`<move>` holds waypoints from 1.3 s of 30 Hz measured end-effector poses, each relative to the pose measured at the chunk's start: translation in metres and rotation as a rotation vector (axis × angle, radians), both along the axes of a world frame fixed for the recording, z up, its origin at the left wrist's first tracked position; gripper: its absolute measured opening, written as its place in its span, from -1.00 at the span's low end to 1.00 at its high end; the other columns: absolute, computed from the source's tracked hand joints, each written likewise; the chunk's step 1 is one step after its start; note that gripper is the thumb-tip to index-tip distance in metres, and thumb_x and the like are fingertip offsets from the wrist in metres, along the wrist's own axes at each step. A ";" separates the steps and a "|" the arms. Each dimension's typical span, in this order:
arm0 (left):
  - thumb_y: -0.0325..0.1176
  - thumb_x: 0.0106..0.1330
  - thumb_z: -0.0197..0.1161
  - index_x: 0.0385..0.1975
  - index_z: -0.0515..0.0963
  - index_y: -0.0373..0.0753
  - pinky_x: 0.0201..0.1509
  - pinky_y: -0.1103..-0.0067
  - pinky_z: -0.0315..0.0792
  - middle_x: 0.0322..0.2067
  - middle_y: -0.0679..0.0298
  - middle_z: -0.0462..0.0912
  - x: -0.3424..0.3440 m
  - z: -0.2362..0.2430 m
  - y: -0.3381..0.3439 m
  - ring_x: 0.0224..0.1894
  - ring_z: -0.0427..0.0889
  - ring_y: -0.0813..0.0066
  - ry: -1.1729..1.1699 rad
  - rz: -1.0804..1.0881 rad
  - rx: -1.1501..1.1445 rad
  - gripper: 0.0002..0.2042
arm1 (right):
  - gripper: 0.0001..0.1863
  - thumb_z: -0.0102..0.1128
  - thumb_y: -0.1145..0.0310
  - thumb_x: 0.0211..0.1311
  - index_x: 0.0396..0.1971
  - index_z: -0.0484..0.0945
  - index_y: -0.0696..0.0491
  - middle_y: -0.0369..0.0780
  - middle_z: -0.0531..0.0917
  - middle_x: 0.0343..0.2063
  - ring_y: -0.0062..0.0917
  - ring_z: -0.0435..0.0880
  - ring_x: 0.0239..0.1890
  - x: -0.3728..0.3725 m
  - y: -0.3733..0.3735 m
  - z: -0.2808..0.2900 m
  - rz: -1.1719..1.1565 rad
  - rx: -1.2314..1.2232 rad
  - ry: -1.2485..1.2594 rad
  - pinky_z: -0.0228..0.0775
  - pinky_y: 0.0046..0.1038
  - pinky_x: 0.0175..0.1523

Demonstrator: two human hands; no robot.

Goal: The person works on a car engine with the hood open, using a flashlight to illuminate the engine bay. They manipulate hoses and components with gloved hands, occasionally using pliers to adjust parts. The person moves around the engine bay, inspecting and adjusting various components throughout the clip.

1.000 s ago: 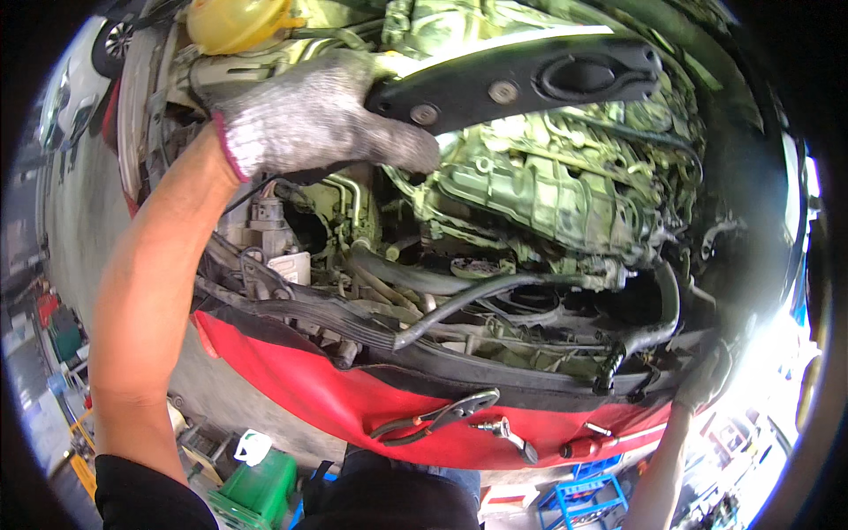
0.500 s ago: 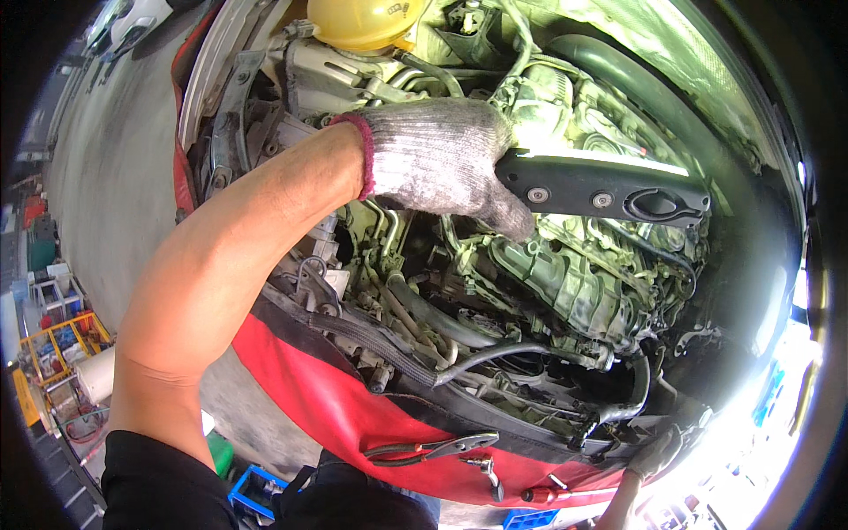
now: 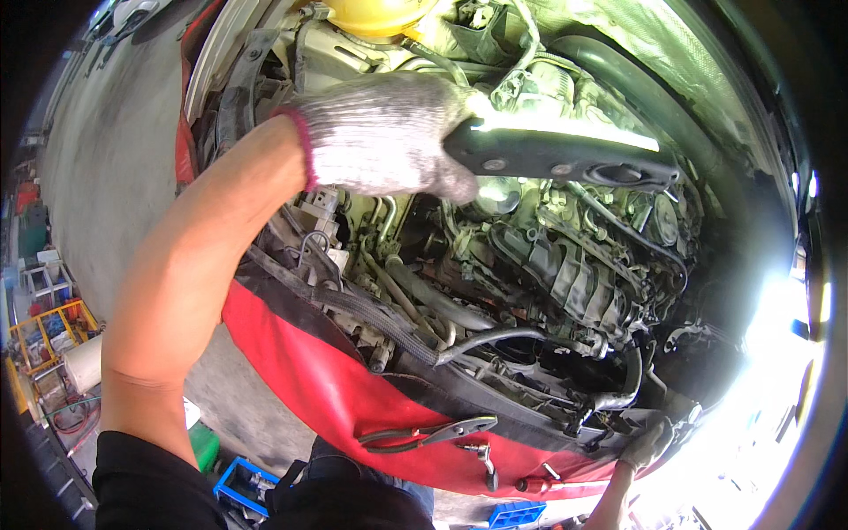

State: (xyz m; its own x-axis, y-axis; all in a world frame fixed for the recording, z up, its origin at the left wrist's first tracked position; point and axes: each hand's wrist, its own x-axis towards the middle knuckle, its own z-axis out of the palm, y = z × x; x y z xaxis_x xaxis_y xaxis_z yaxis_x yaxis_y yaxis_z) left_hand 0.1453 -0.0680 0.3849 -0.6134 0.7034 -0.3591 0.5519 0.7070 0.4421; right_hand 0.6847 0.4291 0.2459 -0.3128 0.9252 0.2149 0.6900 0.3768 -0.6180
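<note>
My left hand (image 3: 380,132), in a grey knitted glove with a dark red cuff, is closed round one end of a flat black work light (image 3: 565,163). Along the light's upper edge runs a bright strip that shines onto the far part of the engine bay. Both are held above the engine (image 3: 561,269), hiding some of its hoses and parts. At the lower right my right hand (image 3: 649,446), also gloved, lies on the front edge of the car with its fingers stretched out; glare washes out part of it.
A red fender cover (image 3: 300,362) hangs over the car's front edge. On it lie pliers (image 3: 450,430), a ratchet (image 3: 488,464) and a red-handled tool (image 3: 534,485). A yellow tank (image 3: 375,13) is at the back. Blue crates (image 3: 517,514) and a yellow cart (image 3: 53,340) stand on the floor.
My left hand has moved left and slightly up with the work light, and the light has tilted. A round part beneath it now shows. My right hand stays on the car's edge.
</note>
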 end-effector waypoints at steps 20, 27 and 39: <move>-0.04 0.10 0.48 0.17 0.53 -0.05 0.19 0.25 0.46 -0.06 0.15 0.67 0.126 0.006 -0.058 0.04 0.62 0.08 0.059 -0.224 -0.069 -0.40 | -0.64 -0.02 0.20 0.47 -0.04 0.58 0.18 -0.14 0.66 -0.12 -0.38 0.61 -0.06 -0.009 -0.009 0.003 0.090 0.202 -0.189 0.40 -0.35 0.13; -0.12 0.10 0.47 -0.06 0.56 -0.15 0.10 0.22 0.46 -0.23 0.13 0.66 0.132 0.002 -0.067 -0.11 0.65 0.08 -0.010 -0.170 0.016 -0.56 | -0.62 -0.02 0.14 0.47 -0.06 0.60 0.14 -0.13 0.67 -0.14 -0.32 0.63 -0.07 -0.014 -0.015 0.004 0.085 0.158 -0.134 0.41 -0.31 0.13; -0.04 0.13 0.42 -0.05 0.56 -0.27 0.14 0.22 0.45 -0.09 0.09 0.59 0.148 0.007 -0.091 0.02 0.59 0.08 0.019 -0.150 -0.075 -0.50 | -0.63 0.06 0.09 0.44 -0.15 0.63 0.11 -0.18 0.67 -0.23 -0.40 0.64 -0.19 -0.017 -0.014 0.008 0.129 0.234 -0.207 0.44 -0.34 0.01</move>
State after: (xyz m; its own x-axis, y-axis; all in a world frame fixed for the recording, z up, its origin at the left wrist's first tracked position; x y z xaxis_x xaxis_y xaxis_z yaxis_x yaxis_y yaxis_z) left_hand 0.2934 -0.1594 0.3918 -0.5106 0.7593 -0.4035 0.6616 0.6466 0.3797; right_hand 0.6682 0.4150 0.2543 -0.4835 0.8082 0.3362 0.7289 0.5844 -0.3565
